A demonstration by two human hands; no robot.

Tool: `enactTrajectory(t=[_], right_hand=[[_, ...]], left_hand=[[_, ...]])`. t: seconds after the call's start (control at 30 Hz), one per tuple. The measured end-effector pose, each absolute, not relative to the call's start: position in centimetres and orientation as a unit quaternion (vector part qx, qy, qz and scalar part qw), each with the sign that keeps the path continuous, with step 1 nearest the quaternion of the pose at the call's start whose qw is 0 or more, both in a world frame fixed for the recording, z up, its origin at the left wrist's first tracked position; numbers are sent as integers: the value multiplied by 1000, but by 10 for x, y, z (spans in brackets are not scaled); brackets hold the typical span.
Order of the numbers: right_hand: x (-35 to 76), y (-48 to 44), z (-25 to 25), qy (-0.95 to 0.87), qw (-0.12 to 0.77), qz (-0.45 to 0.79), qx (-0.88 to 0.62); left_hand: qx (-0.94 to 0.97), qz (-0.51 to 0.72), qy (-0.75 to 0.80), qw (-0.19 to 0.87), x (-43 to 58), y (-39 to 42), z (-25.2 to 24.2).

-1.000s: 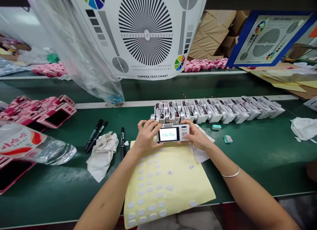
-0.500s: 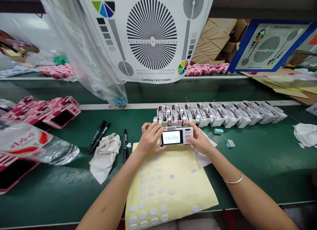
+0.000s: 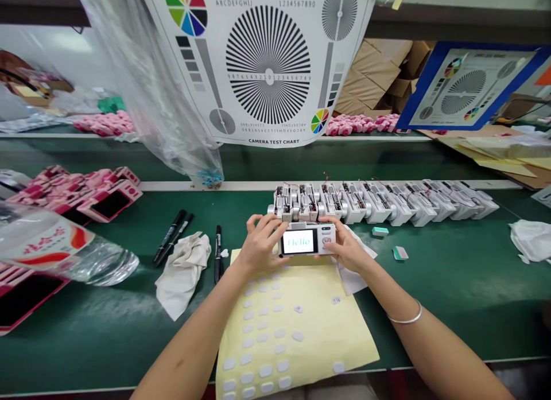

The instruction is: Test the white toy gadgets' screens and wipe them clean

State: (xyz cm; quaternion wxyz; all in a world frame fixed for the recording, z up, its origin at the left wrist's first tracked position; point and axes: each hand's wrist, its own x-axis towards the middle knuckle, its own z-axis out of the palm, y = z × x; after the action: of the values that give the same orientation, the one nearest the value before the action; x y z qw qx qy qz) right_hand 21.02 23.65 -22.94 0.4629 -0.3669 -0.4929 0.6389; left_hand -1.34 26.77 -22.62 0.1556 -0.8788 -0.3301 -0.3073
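Note:
Both hands hold a small white camera (image 3: 306, 240) upright over the green table; its lit screen reads "Hello" faintly. My left hand (image 3: 259, 246) grips its left end, fingers curled over the top. My right hand (image 3: 346, 246) wraps the right end beside the buttons. Just behind the camera runs a row of several white camera bodies (image 3: 383, 200) with wires showing. Under my wrists lies a yellow sheet (image 3: 293, 325) dotted with several small white stickers.
A camera test chart (image 3: 267, 61) hangs ahead, with a clear plastic bag (image 3: 150, 90) to its left. Black markers (image 3: 174, 236), a crumpled cloth (image 3: 183, 271) and a plastic bottle (image 3: 64, 251) lie left. Pink cameras (image 3: 77, 193) are piled far left. Two small erasers (image 3: 390, 242) lie right.
My view has tilted up slightly, so the chart shows more. The "Hello" on the screen has faded. Both hands keep their hold on the camera.

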Motion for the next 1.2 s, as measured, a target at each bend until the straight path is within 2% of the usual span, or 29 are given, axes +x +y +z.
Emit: enactTrajectory(t=[0.2,0.57,1.2], right_hand=[[211,236,-229,-511,467,608,-389],[213,234,-223,-483,491,634,-353],[212,233,-221,-473,494,636,-356]], left_hand=[[-882,-307,-329,139,-14,267,-226],[-855,-385,-327,115,-9,264,-224],[-859,-400,-291,132,-8,263,-220]])
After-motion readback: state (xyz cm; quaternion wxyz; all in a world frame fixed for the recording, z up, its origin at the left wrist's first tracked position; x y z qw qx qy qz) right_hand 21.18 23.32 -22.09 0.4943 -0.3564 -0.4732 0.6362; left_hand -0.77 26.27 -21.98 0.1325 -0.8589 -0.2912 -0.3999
